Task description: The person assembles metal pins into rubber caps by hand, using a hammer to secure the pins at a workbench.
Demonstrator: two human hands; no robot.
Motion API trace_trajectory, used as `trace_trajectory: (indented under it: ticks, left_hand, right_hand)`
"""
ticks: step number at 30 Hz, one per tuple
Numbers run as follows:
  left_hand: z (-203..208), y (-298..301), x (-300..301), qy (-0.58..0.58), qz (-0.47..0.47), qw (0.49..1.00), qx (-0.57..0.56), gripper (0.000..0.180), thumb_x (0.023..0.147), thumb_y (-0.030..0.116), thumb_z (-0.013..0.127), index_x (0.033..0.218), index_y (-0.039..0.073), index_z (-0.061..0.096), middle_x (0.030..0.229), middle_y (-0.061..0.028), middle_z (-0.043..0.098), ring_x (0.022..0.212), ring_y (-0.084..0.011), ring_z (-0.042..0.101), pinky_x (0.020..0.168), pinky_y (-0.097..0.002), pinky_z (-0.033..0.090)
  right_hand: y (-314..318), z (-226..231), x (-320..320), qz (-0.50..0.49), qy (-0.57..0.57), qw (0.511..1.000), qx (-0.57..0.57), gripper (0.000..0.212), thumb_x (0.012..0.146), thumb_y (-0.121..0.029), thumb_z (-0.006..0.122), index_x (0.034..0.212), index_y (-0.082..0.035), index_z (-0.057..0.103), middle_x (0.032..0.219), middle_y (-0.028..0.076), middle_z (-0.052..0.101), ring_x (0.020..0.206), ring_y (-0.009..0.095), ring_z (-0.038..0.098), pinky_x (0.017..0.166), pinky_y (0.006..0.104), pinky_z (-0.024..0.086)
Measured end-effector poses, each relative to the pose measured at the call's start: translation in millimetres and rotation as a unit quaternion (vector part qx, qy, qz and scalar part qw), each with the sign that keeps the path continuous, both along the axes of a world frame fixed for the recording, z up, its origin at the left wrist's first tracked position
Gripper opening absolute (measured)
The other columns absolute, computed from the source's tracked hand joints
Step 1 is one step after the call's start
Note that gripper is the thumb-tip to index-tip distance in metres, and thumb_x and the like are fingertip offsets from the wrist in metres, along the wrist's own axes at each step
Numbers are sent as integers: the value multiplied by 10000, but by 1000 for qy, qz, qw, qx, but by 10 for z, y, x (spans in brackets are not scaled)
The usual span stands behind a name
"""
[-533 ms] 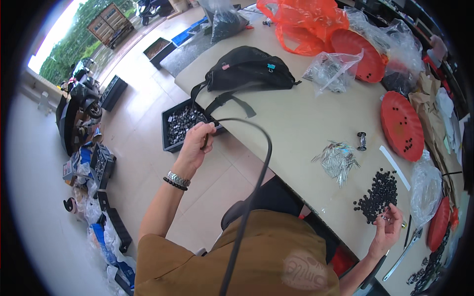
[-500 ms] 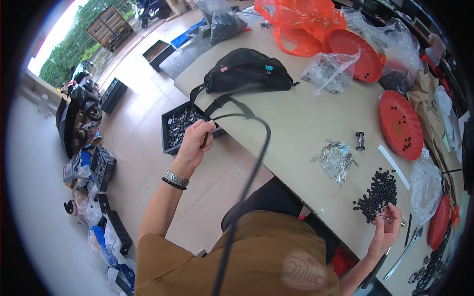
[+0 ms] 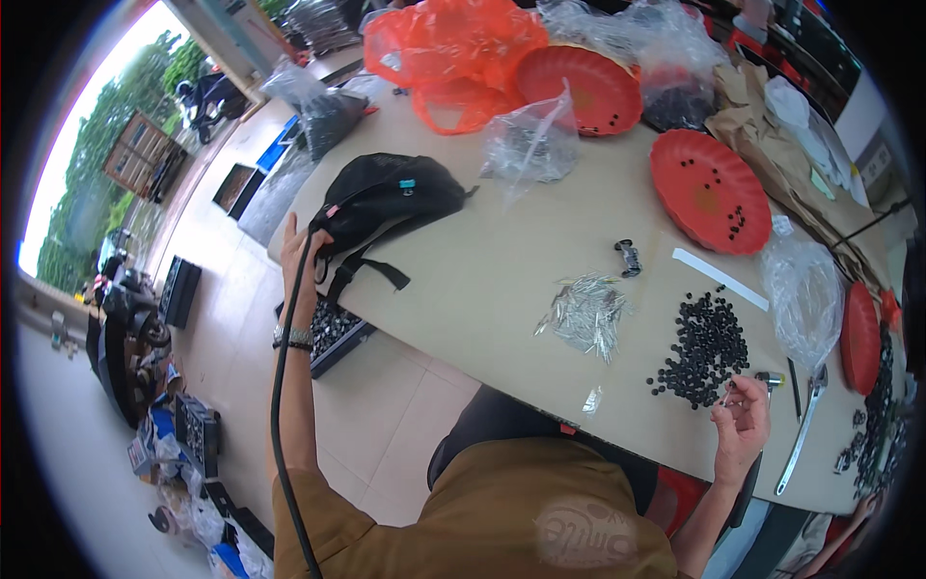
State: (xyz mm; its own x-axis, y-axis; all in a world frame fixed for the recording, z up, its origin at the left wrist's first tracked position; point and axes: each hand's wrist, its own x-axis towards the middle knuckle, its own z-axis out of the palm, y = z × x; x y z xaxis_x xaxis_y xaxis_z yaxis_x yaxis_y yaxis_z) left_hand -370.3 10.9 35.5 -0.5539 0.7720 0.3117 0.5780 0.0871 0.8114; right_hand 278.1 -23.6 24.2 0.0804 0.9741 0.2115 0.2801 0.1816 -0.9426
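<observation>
My left hand (image 3: 293,259) is at the table's left edge, its visible fingers spread against the near-left end of a black waist bag (image 3: 391,198). A dark cable in front partly hides that hand. My right hand (image 3: 741,427) is closed in a pinch on a thin silver pin (image 3: 724,397), with a small black bead at the fingertips. This hand hovers by the lower right side of a heap of black beads (image 3: 709,347). Left of the heap lies a pile of silver pins (image 3: 588,314). A small metal spool-shaped piece (image 3: 628,258) rests above the pins.
Red scalloped plates (image 3: 690,183) holding a few beads stand at the back right. An orange-red plastic bag (image 3: 453,58) and a clear bag (image 3: 531,145) lie at the far side. A wrench (image 3: 803,434) is right of my right hand. A black crate (image 3: 338,343) sits below the table's left edge.
My left hand has moved forward to the bag's end, and its curled fingers have spread. The view has turned, shifting the table leftward. My right hand keeps its pinch near the beads.
</observation>
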Motion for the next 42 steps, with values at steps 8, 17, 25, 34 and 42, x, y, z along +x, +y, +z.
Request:
trace_trajectory:
  ticks: [8,17,25,34,42]
  left_hand:
    - [-147,174,-234,-229,-127,956,130,240,893,141,527,756,-15,648,876,-118,653,1061,-137,575,928,-272,369]
    - [-253,572,-270,-276,-219,930,101,196,794,133,525,692,-21,588,1176,-201,664,756,-98,501,822,-245,399]
    - [-189,792,6,-234,-290,925,68,235,731,172,533,698,-46,615,1204,-206,664,1328,-304,470,1179,-390,240]
    - [-208,782,149,-240,-281,928,42,263,743,178,534,718,-54,654,1266,-202,654,1395,-333,435,1202,-415,230]
    - [-310,786,250,-240,-247,939,24,290,784,165,511,816,-55,697,1422,-201,574,1391,-280,434,1178,-376,248]
  right_hand:
    - [224,260,-271,41,-61,997,-7,457,707,91,760,1146,-1,672,1151,77,590,854,105,603,749,234,542]
    - [1289,848,-1832,393,-146,902,99,371,759,-40,793,1110,-37,672,1313,117,595,936,199,657,737,311,564]
    - [2142,261,-2416,414,-174,888,96,335,781,-79,789,1095,-36,682,1215,87,659,1021,204,635,860,330,525]
    - [2811,589,-2688,131,-208,821,515,440,749,-163,843,1122,-91,619,1449,124,511,1259,285,566,841,370,548]
    - [3551,412,-2987,59,-361,803,471,469,827,-321,779,1172,-119,534,1221,40,605,808,255,697,518,363,552]
